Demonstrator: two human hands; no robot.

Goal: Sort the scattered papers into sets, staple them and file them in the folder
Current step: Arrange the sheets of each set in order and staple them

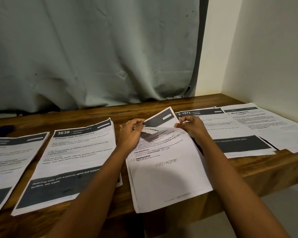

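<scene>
Among 5 paper stacks (72,160), left hand (130,134) and right hand (191,126) pinch 1.

Five piles of paper are laid in a row on the table (205,103). From left to right are set the far-left pile (10,165), the 3638 pile (72,160), the middle pile (165,172), the 1573 pile (230,134) and the mirror pile (268,127). The middle pile's far end is pinched by the left hand (130,136) and the right hand (193,126), and its near end is hung over the front edge. A curtain (93,48) is hung behind the table.
</scene>
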